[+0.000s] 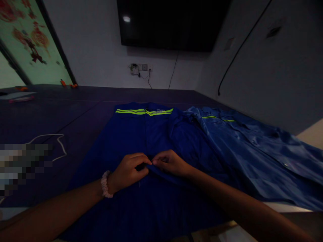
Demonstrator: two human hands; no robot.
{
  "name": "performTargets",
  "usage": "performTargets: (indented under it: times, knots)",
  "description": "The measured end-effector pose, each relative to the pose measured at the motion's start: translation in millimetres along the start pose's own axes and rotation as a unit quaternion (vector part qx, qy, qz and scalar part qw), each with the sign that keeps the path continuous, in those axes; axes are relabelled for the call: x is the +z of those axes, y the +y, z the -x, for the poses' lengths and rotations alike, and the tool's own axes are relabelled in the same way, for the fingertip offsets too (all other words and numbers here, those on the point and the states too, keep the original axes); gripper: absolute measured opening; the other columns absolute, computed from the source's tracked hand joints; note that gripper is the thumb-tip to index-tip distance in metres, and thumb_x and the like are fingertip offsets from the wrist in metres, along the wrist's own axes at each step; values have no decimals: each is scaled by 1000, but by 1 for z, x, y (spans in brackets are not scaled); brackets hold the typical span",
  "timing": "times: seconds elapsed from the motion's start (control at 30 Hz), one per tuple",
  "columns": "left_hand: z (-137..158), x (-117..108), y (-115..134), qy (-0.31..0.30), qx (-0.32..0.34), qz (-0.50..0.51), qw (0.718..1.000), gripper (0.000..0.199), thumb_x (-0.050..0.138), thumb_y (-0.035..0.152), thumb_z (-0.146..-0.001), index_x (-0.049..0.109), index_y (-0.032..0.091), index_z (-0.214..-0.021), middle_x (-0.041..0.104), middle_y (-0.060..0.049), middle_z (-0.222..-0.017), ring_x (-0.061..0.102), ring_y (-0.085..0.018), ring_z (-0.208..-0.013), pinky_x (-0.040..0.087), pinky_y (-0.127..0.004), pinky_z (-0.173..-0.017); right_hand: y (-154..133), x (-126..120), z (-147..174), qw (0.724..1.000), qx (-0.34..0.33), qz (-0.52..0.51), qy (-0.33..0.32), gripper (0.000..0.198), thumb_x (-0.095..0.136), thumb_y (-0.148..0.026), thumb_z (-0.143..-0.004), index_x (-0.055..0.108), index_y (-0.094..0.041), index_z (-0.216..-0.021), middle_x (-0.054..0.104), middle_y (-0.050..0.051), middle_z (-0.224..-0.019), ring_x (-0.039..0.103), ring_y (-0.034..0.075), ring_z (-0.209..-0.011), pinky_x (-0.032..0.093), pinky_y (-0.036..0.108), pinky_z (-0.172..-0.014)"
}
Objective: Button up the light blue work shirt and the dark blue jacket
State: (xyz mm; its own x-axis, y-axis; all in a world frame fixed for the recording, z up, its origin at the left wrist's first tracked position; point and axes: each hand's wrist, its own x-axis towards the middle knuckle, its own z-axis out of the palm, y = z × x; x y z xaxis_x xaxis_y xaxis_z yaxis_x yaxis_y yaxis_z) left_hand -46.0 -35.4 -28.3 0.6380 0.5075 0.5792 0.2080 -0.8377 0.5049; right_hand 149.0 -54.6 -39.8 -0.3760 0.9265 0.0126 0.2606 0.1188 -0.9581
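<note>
A dark blue work jacket point(126, 136) with yellow-green reflective stripes lies spread out in front of me, its collar end away from me. My left hand point(130, 169), with a pale scrunchie point(104, 184) round the wrist, pinches the edge of the jacket's front opening. Close beside it, my right hand point(173, 163) pinches the same edge, and the fingertips of both hands nearly meet. A fold of cloth rises under my right fingers. Whatever small part lies between the fingertips is too small to make out.
A lighter blue jacket point(244, 151) with a similar stripe lies on the right, against the first. On the left a white cable point(62, 143) curls over the dark surface point(83, 111). Behind are a wall-mounted television point(171, 25), sockets point(141, 68) and a patterned glass door point(32, 40).
</note>
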Motion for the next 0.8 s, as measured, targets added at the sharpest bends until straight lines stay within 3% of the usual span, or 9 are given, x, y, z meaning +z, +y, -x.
performTargets:
  times: [0.27,0.63,0.8]
  knots:
    - [1,0,0,7,-6,-4,1000,13,55,9,-69,63,15,-77,64,-1,-73,59,-10,-63,46,-20,-59,0,0,2,999,-17,23,-40,41,55,-51,-76,61,-10,-74,46,-4,-49,37,4,-42,27,17,-40]
    - [1,1,-2,-22,33,1,999,5,59,17,-74,63,15,-75,64,-2,-68,57,-9,-58,44,-19,-54,2,2,1,999,-16,22,-35,39,56,-49,-75,60,-11,-71,47,-4,-50,39,5,-44,29,17,-42]
    - [0,-1,-1,-25,36,-5,999,23,65,35,-72,58,14,-67,60,-1,-63,53,-8,-56,41,-19,-53,3,2,0,999,-11,-10,-31,37,61,-48,-72,61,-11,-73,51,-2,-54,41,5,-46,30,17,-43]
